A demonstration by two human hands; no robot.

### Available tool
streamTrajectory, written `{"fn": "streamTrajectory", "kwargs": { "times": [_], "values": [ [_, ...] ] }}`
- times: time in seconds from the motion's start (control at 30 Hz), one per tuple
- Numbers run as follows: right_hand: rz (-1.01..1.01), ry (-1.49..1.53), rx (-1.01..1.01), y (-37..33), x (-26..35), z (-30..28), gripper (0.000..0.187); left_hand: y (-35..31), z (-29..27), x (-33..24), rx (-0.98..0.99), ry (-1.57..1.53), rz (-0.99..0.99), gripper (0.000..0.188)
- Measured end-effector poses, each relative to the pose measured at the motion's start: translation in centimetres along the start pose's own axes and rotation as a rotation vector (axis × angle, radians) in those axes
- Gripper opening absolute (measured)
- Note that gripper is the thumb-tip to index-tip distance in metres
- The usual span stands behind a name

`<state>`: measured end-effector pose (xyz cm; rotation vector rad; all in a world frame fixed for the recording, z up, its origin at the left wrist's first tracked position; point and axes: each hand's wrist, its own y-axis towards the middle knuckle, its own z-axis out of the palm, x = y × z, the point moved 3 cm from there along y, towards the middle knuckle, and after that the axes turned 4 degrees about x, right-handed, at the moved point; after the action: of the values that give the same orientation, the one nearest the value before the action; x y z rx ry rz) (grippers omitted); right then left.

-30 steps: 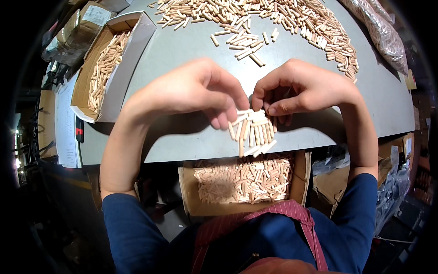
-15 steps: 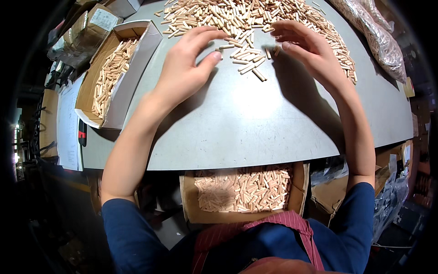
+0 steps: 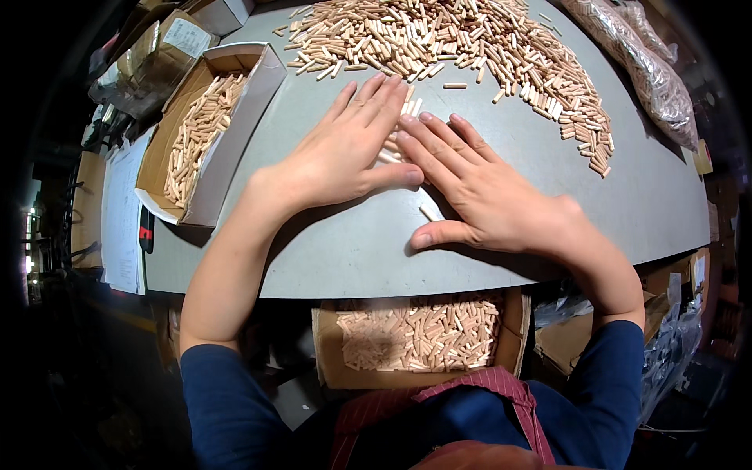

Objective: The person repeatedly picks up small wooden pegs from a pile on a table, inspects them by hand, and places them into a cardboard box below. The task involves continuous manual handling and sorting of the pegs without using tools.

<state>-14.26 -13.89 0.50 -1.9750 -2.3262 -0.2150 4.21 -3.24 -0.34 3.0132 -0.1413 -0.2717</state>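
Note:
My left hand [image 3: 345,149] lies flat over the grey table [image 3: 352,251], fingers stretched away from me. From the right, my right hand [image 3: 478,180] reaches in at a slant with its fingers out, their tips close to the left hand. Between and partly under the two hands are several short wooden dowels [image 3: 410,106], mostly hidden by the fingers. One loose dowel [image 3: 427,212] shows near the right thumb. Beyond the hands spreads a large pile of dowels [image 3: 439,35], curving down along the right side.
A white cardboard box [image 3: 243,125] with dowels stands at the left, beside papers [image 3: 124,219] and a black-and-red tool [image 3: 146,229]. Below the table edge sits an open carton of dowels [image 3: 419,333]. A filled plastic bag [image 3: 638,70] lies at the far right.
Both hands have come together at the middle, the right one moving left and nearer to me. The small group of dowels there is now mostly covered, and the pile's near edge is more exposed.

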Motion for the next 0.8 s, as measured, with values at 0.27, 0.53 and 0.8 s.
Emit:
{"fn": "streamTrajectory", "kwargs": {
  "times": [0.27, 0.53, 0.8],
  "values": [
    [0.299, 0.607, -0.394, -0.5, -9.0, -3.2, 0.045, -0.2, -0.2, -0.4, 0.091, 0.095, -0.001, 0.110],
    [0.273, 0.544, -0.230, -0.4, -8.1, -3.1, 0.031, -0.1, -0.1, -1.1, 0.120, 0.119, -0.001, 0.112],
    [0.219, 0.484, -0.190, -0.3, -6.4, -3.4, 0.031, -0.6, -0.5, -2.5, 0.124, 0.083, 0.065, 0.112]
  ]
}}
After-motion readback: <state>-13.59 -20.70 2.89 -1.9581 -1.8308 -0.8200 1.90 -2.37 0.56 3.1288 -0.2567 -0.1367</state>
